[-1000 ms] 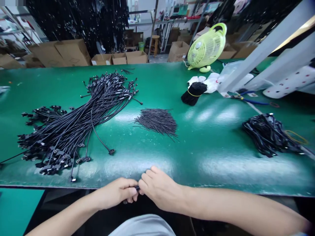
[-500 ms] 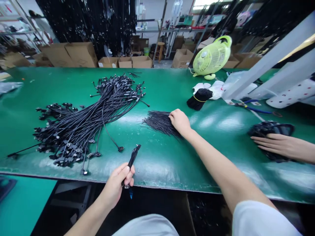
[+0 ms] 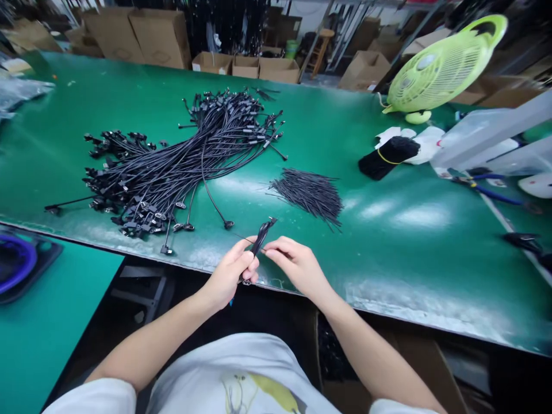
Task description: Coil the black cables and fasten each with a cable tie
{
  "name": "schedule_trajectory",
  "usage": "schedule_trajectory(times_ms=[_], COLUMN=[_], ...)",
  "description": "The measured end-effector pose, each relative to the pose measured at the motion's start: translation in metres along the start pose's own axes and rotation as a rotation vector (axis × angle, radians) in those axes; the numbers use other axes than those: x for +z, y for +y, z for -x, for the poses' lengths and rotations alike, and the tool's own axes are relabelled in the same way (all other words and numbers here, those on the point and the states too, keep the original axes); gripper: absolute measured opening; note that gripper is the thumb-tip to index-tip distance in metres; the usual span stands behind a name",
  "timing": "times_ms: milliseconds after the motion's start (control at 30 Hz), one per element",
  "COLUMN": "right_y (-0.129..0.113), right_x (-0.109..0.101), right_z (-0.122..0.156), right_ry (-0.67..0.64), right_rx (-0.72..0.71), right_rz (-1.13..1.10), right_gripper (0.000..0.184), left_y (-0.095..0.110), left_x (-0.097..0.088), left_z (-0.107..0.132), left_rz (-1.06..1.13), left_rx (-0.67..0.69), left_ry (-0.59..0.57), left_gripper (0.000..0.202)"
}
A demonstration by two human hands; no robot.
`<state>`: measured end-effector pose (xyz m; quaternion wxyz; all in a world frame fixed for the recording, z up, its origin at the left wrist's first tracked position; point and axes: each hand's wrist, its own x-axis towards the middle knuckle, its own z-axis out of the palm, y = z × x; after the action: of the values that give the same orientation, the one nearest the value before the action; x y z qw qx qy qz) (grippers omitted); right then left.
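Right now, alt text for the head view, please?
A person's left hand grips a small black cable bundle above the edge of a green workbench with the right hand beside it. Beyond lie a pile of black connector cables, a heap of thin black wires and a lime-green fan.

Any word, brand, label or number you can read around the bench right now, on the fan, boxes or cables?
None readable: the round badge on the green fan, the cardboard boxes and the black cable bundle show nothing legible at this size.
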<state>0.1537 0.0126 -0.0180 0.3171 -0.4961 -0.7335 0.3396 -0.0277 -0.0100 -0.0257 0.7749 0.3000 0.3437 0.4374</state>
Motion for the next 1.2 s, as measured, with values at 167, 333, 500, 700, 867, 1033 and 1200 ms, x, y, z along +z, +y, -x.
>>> schedule_trajectory(times_ms=[167,333,500,700,867,1033,1200], right_y=[-0.015,-0.018,-0.028,-0.038,-0.035,-0.036,-0.036], right_x=[0.026,0.016,0.004,-0.002,0.004,0.008,0.013], right_z=[0.013,0.005,-0.009,-0.007,-0.006,-0.026,-0.04], right_ry=[0.009,0.101,-0.108,-0.257,-0.307,-0.068,0.189], right_rx=[-0.152,-0.786,-1.118,-1.076,-1.113,-1.086,-0.961], right_rz=[0.158,0.846,1.083,1.097,1.125,1.23,1.243], right_gripper=[0.018,0.025,0.036,0.043,0.045,0.033,0.022], left_y=[-0.008,-0.008,-0.005,0.001,-0.005,0.008,0.03], left_x=[-0.009,-0.015,-0.019,-0.027,-0.019,-0.002,0.006], left_z=[0.005,0.005,-0.002,-0.002,-0.006,-0.008,-0.007], left_rz=[-0.242,-0.97,-0.911,-0.327,-0.283,-0.158,0.02], left_rx=[0.119,0.424,0.237,-0.083,-0.217,0.019,0.113], left_ry=[0.065,0.202,0.102,-0.05,0.009,0.106,0.172], left_gripper=[0.033,0.032,0.025,0.023,0.02,0.009,0.011])
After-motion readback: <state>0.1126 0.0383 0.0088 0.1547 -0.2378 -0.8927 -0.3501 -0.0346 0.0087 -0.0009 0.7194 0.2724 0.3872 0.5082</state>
